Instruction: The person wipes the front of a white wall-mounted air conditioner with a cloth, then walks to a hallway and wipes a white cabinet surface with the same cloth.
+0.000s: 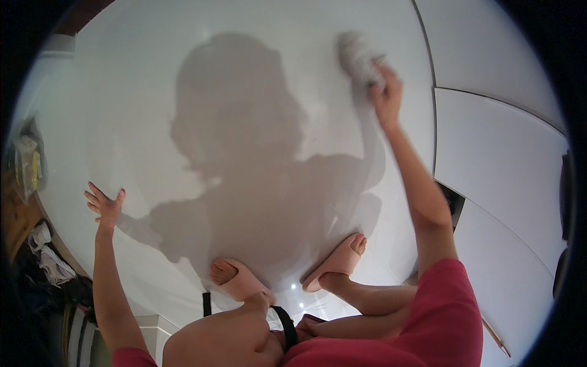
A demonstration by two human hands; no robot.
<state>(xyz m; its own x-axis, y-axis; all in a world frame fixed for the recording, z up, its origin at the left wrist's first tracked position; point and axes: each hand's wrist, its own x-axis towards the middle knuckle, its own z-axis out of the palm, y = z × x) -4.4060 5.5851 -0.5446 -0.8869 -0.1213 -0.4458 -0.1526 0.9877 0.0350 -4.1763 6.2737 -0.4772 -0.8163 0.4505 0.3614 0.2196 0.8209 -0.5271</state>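
My right hand (387,94) grips a whitish, cloth-like bundle (355,57) at the upper right. Motion blurs the bundle, so its exact kind is unclear. It is at or just above the glossy white floor (133,91); contact cannot be told. Off to the left, my left hand (106,205) is held with its fingers spread and nothing in it. Between my hands a large shadow of my head and arms falls across the floor. I am crouching, with my feet in a pink left slipper (245,282) and a pink right slipper (337,266).
White cabinet fronts (495,133) run along the right, with a dark gap (454,202) between panels near my right elbow. At the left edge stands a clear plastic bag (28,160) with things inside. Below it lie white items (52,264) among dark ones.
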